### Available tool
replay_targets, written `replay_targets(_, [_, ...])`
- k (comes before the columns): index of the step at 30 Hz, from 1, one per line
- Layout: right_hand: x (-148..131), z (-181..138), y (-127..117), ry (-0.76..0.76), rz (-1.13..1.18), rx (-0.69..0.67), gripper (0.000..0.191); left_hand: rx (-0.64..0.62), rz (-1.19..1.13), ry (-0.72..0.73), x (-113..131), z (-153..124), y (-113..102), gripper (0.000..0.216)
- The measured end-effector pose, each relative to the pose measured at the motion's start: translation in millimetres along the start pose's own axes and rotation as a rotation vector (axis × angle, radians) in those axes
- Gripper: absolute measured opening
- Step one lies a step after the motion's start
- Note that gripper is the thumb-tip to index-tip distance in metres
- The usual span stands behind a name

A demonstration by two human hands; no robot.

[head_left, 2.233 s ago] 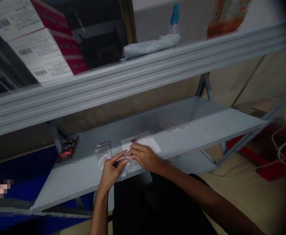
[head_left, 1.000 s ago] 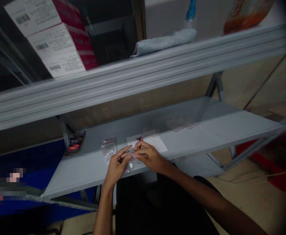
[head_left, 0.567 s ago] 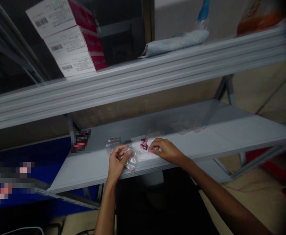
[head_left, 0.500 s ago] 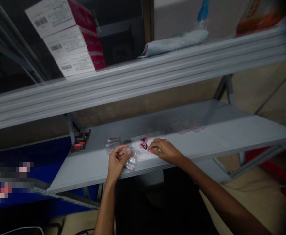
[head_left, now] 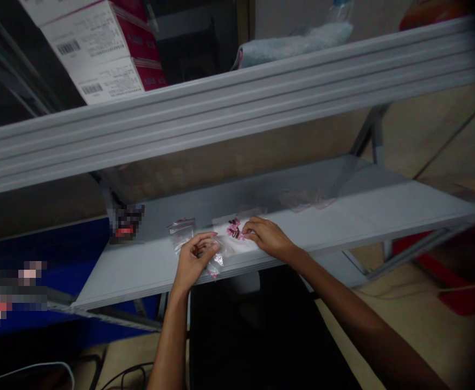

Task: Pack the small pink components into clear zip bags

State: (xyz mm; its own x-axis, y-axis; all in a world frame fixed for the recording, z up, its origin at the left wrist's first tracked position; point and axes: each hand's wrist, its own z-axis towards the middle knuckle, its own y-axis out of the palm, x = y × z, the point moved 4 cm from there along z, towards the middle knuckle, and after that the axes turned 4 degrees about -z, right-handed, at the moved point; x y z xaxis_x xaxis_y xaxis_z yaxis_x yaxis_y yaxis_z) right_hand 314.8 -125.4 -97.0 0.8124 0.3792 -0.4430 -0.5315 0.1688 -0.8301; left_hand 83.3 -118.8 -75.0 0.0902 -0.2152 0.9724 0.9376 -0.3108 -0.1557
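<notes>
My left hand (head_left: 197,257) is closed on a small clear plastic bag (head_left: 217,257) with something pink at its lower end, near the front edge of the grey table (head_left: 132,271). My right hand (head_left: 265,235) has thumb and fingers pinched together at the edge of a cluster of small pink and dark pieces (head_left: 234,229). Whether a piece is between those fingertips is too small to make out. The cluster lies on a white sheet (head_left: 245,246). Another clear zip bag (head_left: 181,230) rests on the table just beyond my left hand.
Several clear bags (head_left: 306,199) lie farther back on the right. A raised grey shelf (head_left: 205,114) crosses above the table, bearing stacked white and magenta boxes (head_left: 99,49) and a folded light-blue cloth (head_left: 294,46). A red container (head_left: 461,292) is low at the right.
The whole view has shifted, so the shelf and table sit higher in the picture. Both hands keep nearly the same pose by the bag and the pink pieces.
</notes>
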Motion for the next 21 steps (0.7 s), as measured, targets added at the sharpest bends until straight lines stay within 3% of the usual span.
replay_targets(5, [-8.1, 0.8, -12.1, 0.013, 0.034, 0.056, 0.016, -0.013, -0.004, 0.004, 0.5, -0.8, -0.4, 0.036])
replay_targets(8, [-28.4, -1.6, -17.9, -0.065, 0.244, 0.165, 0.013, -0.027, 0.0, 0.0, 1.1, -0.7, 0.1, 0.036])
replay_targets(11, [-52.1, -3.6, -11.0, -0.184, 0.459, 0.206, 0.013, -0.06, 0.023, -0.013, 0.3, -0.5, 1.3, 0.035])
replay_targets(14, [-65.5, -3.1, -0.4, -0.239, 0.519, 0.227, 0.016, -0.067, 0.01, -0.01, -1.5, -0.2, 1.0, 0.034])
replay_targets(17, [-67.4, -1.8, 3.7, -0.223, 0.562, 0.216, 0.022, -0.02, -0.031, -0.009, -2.9, 1.0, -0.8, 0.033])
replay_targets(21, [-61.6, -2.5, 2.2, -0.131, 0.585, 0.187, 0.016, 0.041, -0.07, 0.009, -0.9, 2.5, -2.4, 0.031])
